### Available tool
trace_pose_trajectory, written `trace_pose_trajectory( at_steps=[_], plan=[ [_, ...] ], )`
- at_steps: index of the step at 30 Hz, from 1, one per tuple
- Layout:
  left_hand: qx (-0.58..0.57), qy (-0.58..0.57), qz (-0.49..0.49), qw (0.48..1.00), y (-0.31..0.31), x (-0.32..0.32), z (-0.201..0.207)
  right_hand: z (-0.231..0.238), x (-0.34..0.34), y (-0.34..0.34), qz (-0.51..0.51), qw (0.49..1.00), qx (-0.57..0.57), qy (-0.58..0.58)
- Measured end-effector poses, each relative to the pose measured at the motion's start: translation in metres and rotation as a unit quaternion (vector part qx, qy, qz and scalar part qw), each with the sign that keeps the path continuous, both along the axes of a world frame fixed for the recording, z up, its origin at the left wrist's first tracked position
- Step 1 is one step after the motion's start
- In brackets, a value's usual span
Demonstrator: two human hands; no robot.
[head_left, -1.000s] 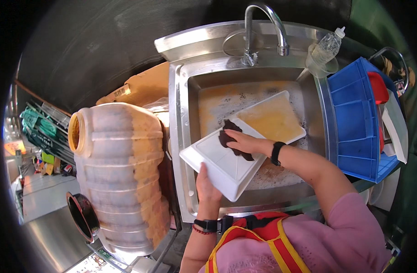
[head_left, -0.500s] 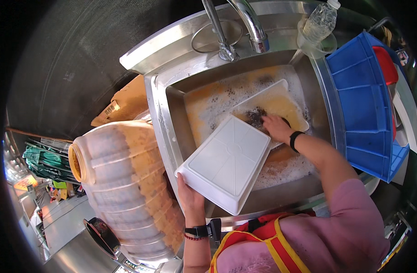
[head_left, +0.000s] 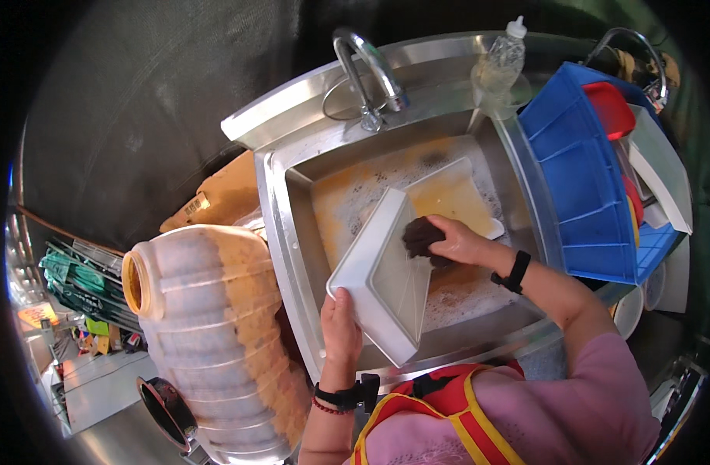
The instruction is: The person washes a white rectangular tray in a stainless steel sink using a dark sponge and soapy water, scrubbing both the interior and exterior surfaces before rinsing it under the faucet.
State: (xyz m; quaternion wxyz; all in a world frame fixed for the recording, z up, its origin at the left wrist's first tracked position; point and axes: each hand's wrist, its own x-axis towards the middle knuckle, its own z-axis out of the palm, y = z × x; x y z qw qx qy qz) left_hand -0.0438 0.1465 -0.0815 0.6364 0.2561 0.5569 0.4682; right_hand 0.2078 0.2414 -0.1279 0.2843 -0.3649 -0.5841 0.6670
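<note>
My left hand grips a white plastic tray by its near left rim, above the sink. The tray is tipped on edge, its hollow inside facing right. My right hand is closed round a dark brown scrubbing cloth, which is at the tray's inner face; whether it presses there is hard to tell. Behind them, a second pale tray lies partly under the foamy, orange-tinged water.
A chrome tap rises from the sink's back edge. Near the back right corner stands a clear squeeze bottle. A tilted blue crate holding red and white items is at right; a large stained plastic barrel lies at left.
The white tray has turned from underside up to standing on edge, showing its inside. My right hand has come up from the water with the dark cloth to the tray.
</note>
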Motion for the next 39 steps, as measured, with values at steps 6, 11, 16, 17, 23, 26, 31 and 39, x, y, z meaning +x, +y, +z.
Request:
trace_pose_trajectory(
  at_steps=[6, 11, 16, 17, 23, 26, 31, 39],
  plan=[
    [0.011, 0.037, 0.015, 0.999, 0.015, 0.025, 0.025, 0.083, -0.049, -0.033, -0.076, 0.932, 0.334, -0.116],
    [0.029, 0.227, 0.079, 0.970, 0.014, 0.037, 0.015, 0.062, -0.086, -0.040, -0.164, 0.941, 0.252, -0.156],
    [0.010, 0.303, 0.032, 0.952, 0.006, 0.027, 0.007, 0.010, -0.076, 0.000, -0.182, 0.939, 0.166, -0.241],
    [0.009, 0.286, 0.051, 0.957, 0.007, 0.028, 0.009, -0.008, -0.070, 0.012, -0.192, 0.931, 0.162, -0.266],
    [-0.005, 0.262, 0.073, 0.962, 0.012, 0.026, 0.018, -0.092, -0.026, 0.061, -0.241, 0.884, 0.116, -0.384],
    [-0.008, 0.235, 0.077, 0.969, 0.019, 0.027, 0.016, -0.151, -0.002, 0.074, -0.301, 0.892, 0.074, -0.328],
    [0.046, 0.194, 0.157, 0.967, 0.016, 0.004, 0.000, -0.148, 0.004, 0.072, -0.339, 0.901, -0.258, 0.081],
    [-0.118, 0.279, -0.219, 0.928, -0.011, -0.043, -0.042, -0.071, 0.028, 0.117, -0.354, 0.923, -0.141, 0.051]
  ],
)
